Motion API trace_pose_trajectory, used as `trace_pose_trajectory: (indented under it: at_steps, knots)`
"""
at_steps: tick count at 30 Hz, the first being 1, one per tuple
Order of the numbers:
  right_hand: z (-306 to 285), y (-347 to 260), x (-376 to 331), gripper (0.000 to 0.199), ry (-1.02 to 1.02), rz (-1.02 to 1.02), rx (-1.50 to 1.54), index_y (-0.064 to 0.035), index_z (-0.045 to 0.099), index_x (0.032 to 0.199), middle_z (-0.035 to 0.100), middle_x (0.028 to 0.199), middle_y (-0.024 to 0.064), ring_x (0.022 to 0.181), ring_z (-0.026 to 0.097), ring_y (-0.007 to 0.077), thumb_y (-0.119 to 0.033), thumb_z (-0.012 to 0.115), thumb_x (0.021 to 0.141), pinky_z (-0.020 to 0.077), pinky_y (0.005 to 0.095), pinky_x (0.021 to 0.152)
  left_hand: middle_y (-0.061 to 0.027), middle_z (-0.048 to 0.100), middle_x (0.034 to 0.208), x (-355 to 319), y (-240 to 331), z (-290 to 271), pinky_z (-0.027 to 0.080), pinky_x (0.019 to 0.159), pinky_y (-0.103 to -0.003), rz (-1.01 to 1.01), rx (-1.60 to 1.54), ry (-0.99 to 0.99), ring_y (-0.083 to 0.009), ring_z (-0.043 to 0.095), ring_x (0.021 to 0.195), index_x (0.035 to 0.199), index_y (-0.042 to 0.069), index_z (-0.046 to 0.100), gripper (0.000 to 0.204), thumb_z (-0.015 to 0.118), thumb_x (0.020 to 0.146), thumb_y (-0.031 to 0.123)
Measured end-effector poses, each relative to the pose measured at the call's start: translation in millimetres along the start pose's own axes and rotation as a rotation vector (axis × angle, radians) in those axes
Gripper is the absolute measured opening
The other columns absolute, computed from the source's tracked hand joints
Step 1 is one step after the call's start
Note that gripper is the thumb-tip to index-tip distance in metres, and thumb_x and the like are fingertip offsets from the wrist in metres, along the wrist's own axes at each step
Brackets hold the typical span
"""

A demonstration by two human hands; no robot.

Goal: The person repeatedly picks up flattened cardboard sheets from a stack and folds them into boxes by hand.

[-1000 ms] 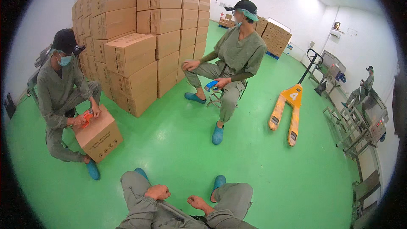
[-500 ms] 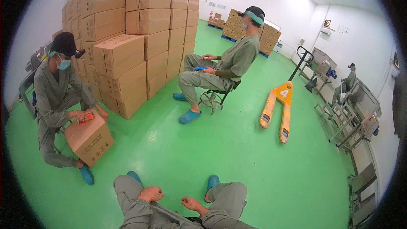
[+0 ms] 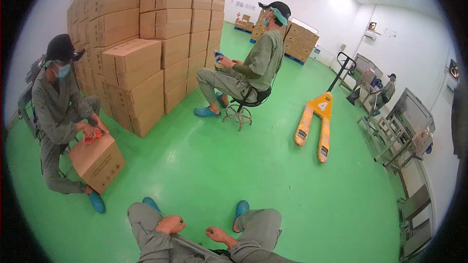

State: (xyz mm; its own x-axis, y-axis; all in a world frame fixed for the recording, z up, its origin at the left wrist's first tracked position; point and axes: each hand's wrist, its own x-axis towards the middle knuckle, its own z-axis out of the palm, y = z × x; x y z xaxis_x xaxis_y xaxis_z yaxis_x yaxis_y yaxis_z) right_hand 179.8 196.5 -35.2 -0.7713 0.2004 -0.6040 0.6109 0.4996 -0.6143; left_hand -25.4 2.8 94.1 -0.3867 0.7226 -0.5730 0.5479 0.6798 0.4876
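Observation:
My left hand (image 3: 170, 224) rests by my left knee, its fingers curled in and nothing visible in it. Beside my right thigh, my right hand (image 3: 219, 234) is also loosely closed, with no object showing. A gap separates the two hands, and the green floor shows between them. Both forearms lie over the grey-green trousers (image 3: 257, 224) of my parted legs. Blue shoe covers (image 3: 241, 208) show past my knees.
At left a seated person holds an orange-red item (image 3: 92, 137) on a tilted carton (image 3: 99, 163). Stacked cartons (image 3: 168, 24) rise behind. Another person sits on a wheeled stool (image 3: 238, 113). A yellow pallet jack (image 3: 319, 112) stands right of centre; metal machines (image 3: 409, 122) line the right wall.
The person on the stool has turned away to the left and raised their hands with a blue-and-white item. The view has shifted slightly; my hands keep their pose.

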Motion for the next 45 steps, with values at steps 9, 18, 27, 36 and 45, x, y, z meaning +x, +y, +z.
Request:
trace_pose_trajectory:
  at_steps: [9, 18, 27, 36, 45]
  knots:
    - [4.0, 0.5, 10.8, 0.053, 0.019, -0.023, -0.031, -0.0015, 0.059, 0.129, 0.068, 0.119, 0.0205, 0.108, 0.065, 0.0363, -0.043, 0.057, 0.096, 0.0506, 0.0454, 0.094, -0.0185, 0.07, 0.114, 1.4, -3.4, -3.5, 0.051, 0.094, -0.05, 0.005, -0.001, 0.04, -0.0384, 0.065, 0.106, 0.121, 0.01, 0.068, 0.045, 0.058, 0.091, 0.041]
    - [3.2, 0.7, 7.4, 0.053, 0.007, -0.031, 0.03, -0.0013, 0.059, 0.129, 0.068, 0.119, 0.0207, 0.108, 0.065, 0.036, -0.043, 0.058, 0.096, 0.0508, 0.0449, 0.092, -0.0174, 0.069, 0.115, 1.0, -6.0, -0.7, 0.051, 0.095, -0.049, 0.004, 0.004, 0.004, -0.0371, 0.065, 0.107, 0.123, 0.009, 0.067, 0.045, 0.058, 0.091, 0.04]
    - [7.4, 10.1, 15.6, 0.052, 0.003, -0.038, -0.039, -0.0039, 0.061, 0.128, 0.067, 0.121, 0.02, 0.109, 0.065, 0.0359, -0.045, 0.057, 0.096, 0.0514, 0.0444, 0.092, -0.0178, 0.069, 0.116, 7.4, -9.6, 2.4, 0.051, 0.096, -0.049, 0.014, -0.016, 0.006, -0.0378, 0.065, 0.107, 0.124, 0.009, 0.067, 0.047, 0.059, 0.091, 0.04]
    - [3.3, 8.7, 13.3, 0.053, -0.048, -0.013, 0.016, -0.0014, 0.059, 0.128, 0.067, 0.121, 0.0196, 0.109, 0.065, 0.0359, -0.044, 0.055, 0.096, 0.051, 0.044, 0.093, -0.0165, 0.07, 0.115, -0.7, -5.2, -1.9, 0.051, 0.094, -0.05, -0.006, -0.014, -0.01, -0.0374, 0.065, 0.107, 0.122, 0.01, 0.068, 0.046, 0.058, 0.09, 0.042]
    - [5.0, 5.3, 11.5, 0.052, -0.008, -0.047, -0.014, -0.0016, 0.062, 0.125, 0.068, 0.119, 0.0188, 0.109, 0.065, 0.0357, -0.043, 0.055, 0.095, 0.0509, 0.0446, 0.093, -0.0169, 0.067, 0.119, -2.1, -2.4, -5.6, 0.051, 0.094, -0.052, 0.007, 0.032, -0.044, -0.0366, 0.063, 0.109, 0.129, 0.01, 0.064, 0.048, 0.054, 0.096, 0.044]
